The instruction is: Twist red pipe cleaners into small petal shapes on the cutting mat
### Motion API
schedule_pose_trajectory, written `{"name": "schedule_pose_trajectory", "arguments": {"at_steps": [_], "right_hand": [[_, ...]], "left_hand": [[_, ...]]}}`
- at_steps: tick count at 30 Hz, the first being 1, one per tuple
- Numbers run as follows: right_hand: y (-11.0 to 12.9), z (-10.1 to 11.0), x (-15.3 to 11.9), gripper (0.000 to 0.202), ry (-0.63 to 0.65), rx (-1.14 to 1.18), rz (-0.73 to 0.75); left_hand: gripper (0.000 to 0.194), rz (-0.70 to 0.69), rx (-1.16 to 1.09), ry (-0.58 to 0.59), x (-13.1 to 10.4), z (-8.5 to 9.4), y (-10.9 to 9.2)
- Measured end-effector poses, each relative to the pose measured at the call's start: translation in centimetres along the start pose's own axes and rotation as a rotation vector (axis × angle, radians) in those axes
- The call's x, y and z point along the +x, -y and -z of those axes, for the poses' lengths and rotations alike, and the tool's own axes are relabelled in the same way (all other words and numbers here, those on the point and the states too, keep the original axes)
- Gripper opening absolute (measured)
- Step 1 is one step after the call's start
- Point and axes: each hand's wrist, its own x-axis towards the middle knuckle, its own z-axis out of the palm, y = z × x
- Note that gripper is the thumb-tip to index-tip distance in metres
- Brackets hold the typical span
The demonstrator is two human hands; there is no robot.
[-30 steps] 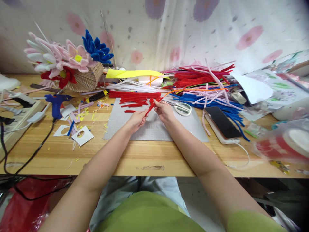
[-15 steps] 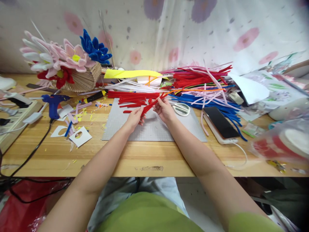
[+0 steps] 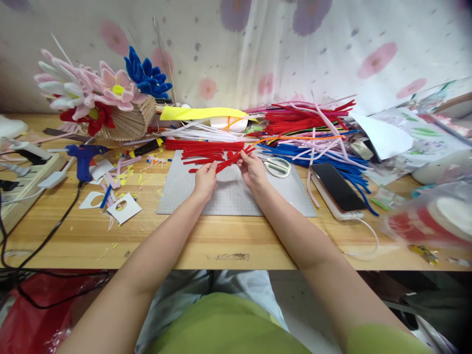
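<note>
Several red pipe cleaners (image 3: pixel 229 162) stretch between my two hands, above the grey cutting mat (image 3: pixel 236 199). My left hand (image 3: pixel 206 178) is closed on their lower left end, thumb and fingers pinched together. At their upper right end my right hand (image 3: pixel 250 167) grips them, fingertips pressed together. Just behind the hands, more red pipe cleaners (image 3: pixel 202 145) lie in a row along the back of the mat. A pair of scissors (image 3: pixel 277 167) with pale handles rests right of my right hand.
A blue glue gun (image 3: pixel 84 160) and cut white cards (image 3: pixel 124 209) lie at left, before fuzzy flowers (image 3: pixel 118 88). Blue pipe cleaners (image 3: pixel 324 158) and a phone (image 3: pixel 338 187) on a white power bank are at right. A bagged red cup (image 3: pixel 416 221) stands farther right.
My left hand has turned slightly, and its lower fingers have tucked in. The right hand has shifted a little downward. Both still hold the red pipe cleaners.
</note>
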Motion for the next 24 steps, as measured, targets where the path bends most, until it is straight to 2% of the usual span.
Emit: {"name": "schedule_pose_trajectory", "arguments": {"at_steps": [5,8,11,14,16,20,24], "right_hand": [[0.1,0.1,0.4,0.022,-0.017,-0.006,0.019],[0.4,0.4,0.5,0.019,0.077,-0.021,0.017],[0.9,0.6,0.4,0.019,0.205,-0.071,0.012],[1.0,0.4,0.0,0.022,0.284,-0.111,-0.016],[0.7,0.3,-0.4,0.026,0.331,-0.141,-0.031],[-0.6,0.1,-0.7,0.034,0.367,-0.238,-0.053],[-1.6,0.0,-0.5,0.04,0.253,-0.327,-0.044]], "left_hand": [[0.03,-0.001,-0.005,0.014,-0.1,-0.3,-0.1],[0.029,0.004,0.007,0.053,-0.2,0.1,-0.2],[0.035,0.086,-0.003,0.214,-0.3,0.8,-0.9],[0.048,0.314,-0.081,0.442,-0.1,1.3,-1.9],[0.045,0.354,-0.095,0.504,0.0,1.6,-2.3],[0.024,0.299,-0.089,0.5,0.2,1.8,-1.9],[0.019,0.3,-0.101,0.399,0.3,1.8,-1.5]]}}
